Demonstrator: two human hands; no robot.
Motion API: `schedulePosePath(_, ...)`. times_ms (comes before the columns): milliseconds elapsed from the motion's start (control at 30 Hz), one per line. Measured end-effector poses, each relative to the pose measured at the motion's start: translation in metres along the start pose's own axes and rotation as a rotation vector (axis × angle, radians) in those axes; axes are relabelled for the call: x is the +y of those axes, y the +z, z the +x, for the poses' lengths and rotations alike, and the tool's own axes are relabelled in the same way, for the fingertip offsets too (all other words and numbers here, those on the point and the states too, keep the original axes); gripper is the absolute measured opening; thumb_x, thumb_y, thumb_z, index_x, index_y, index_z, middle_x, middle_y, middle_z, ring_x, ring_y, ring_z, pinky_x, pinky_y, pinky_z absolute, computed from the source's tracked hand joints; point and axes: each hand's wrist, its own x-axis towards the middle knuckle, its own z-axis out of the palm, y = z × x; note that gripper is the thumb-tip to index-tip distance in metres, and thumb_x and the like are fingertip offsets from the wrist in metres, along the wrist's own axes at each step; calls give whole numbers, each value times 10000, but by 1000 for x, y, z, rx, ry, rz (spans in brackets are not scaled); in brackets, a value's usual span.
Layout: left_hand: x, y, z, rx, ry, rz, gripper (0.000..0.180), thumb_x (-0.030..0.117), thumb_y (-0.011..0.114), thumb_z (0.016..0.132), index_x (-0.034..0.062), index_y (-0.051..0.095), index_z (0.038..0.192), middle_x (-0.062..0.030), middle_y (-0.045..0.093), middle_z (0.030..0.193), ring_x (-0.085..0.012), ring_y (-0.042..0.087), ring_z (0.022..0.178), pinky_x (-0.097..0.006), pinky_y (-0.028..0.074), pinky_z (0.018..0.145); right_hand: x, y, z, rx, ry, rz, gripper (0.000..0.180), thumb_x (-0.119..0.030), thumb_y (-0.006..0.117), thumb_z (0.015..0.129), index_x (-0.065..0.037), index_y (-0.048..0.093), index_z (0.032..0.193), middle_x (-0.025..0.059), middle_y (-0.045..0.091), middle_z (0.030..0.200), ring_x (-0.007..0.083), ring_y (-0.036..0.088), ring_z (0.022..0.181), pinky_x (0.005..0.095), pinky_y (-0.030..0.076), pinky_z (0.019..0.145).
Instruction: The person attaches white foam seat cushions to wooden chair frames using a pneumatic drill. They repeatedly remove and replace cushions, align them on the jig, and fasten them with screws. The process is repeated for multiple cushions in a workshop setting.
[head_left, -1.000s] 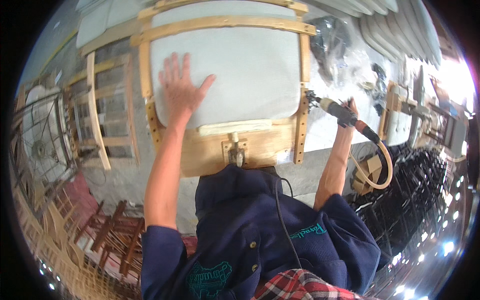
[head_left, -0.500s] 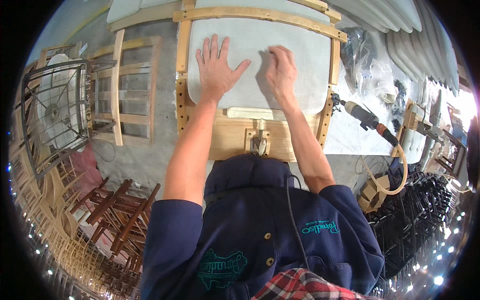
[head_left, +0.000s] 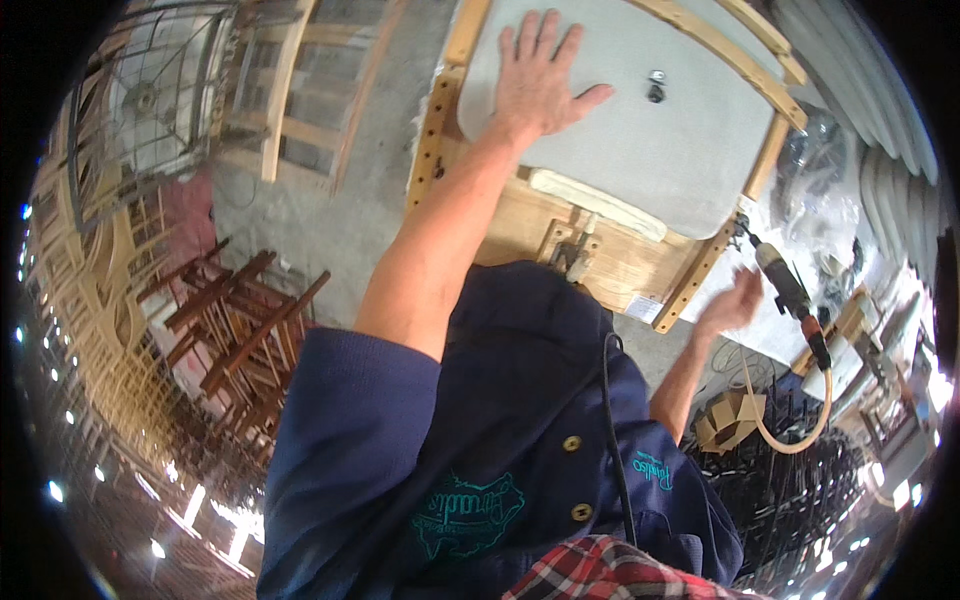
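A light grey board with rounded corners [head_left: 610, 140] lies in a wooden frame [head_left: 712, 270]. My left hand [head_left: 540, 85] is pressed flat on its upper left part, fingers spread. A small black and silver piece [head_left: 656, 88], too small to name, sits on the board to the right of that hand. My right hand [head_left: 735, 300] is off the board, past the frame's lower right corner, slightly blurred, with its fingers loosely apart and nothing visible in them. Just beyond it is a handheld power driver [head_left: 785, 285] with a hose, apart from the fingers.
A padded bar on a clamp [head_left: 597, 203] bears against the board's near edge. Clear plastic wrapping [head_left: 825, 175] and stacked grey panels [head_left: 870, 80] lie to the right. A cardboard box [head_left: 730, 420] sits below the hose. Dark red wooden frames [head_left: 245, 320] stand at left.
My right hand has left the board and moved right, toward the driver. The small black piece now shows on the board. My left hand stays flat there; the view has turned.
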Motion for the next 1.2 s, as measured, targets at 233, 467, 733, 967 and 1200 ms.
schedulePosePath(233, 7, -4, 8, 126, 59, 77, 775, 558, 666, 876, 30, 536, 1428, -241, 482, 1491, -423, 361, 1434, -579, 261, 1189, 136, -32, 198, -135, -13, 393, 365, -184, 633, 1010, 52, 622, 1289, 212, 681, 1248, 336, 663, 1130, 442, 537, 993)
schedulePosePath(467, -5, 8, -5, -67, -64, 175, 957, 799, 453, 898, 129, 389, 1578, -203, 235, 1669, -407, 146, 1555, -631, 85, 1238, 167, 80, 326, -529, 2, 39, 421, -207, 504, 1045, 0, 590, 1401, 192, 576, 1444, 307, 556, 1330, 400, 461, 1102)
schedulePosePath(733, -9, 7, -17, -110, -130, 26, 960, 777, 470, 882, 126, 381, 1582, -180, 244, 1673, -396, 139, 1561, -612, 72, 1253, 166, 82, 312, -448, -304, -550, 444, -287, 485, 1052, 3, 622, 1359, 212, 600, 1402, 314, 602, 1249, 419, 482, 1016)
schedulePosePath(967, -1, 14, -7, -53, -79, 20, 956, 755, 473, 899, 86, 376, 1575, -188, 269, 1661, -398, 147, 1554, -589, 76, 1254, 135, 54, 293, -326, -147, -684, 441, -283, 482, 1054, 4, 623, 1358, 214, 600, 1398, 317, 603, 1243, 423, 482, 1011)
schedulePosePath(1200, -1, 4, -6, -49, -96, -20, 948, 749, 463, 905, 88, 372, 1578, -181, 280, 1658, -398, 165, 1547, -579, 92, 1251, 111, 53, 293, -310, -142, -716, 439, -279, 479, 1055, 4, 624, 1357, 217, 601, 1394, 319, 604, 1238, 427, 483, 1005)
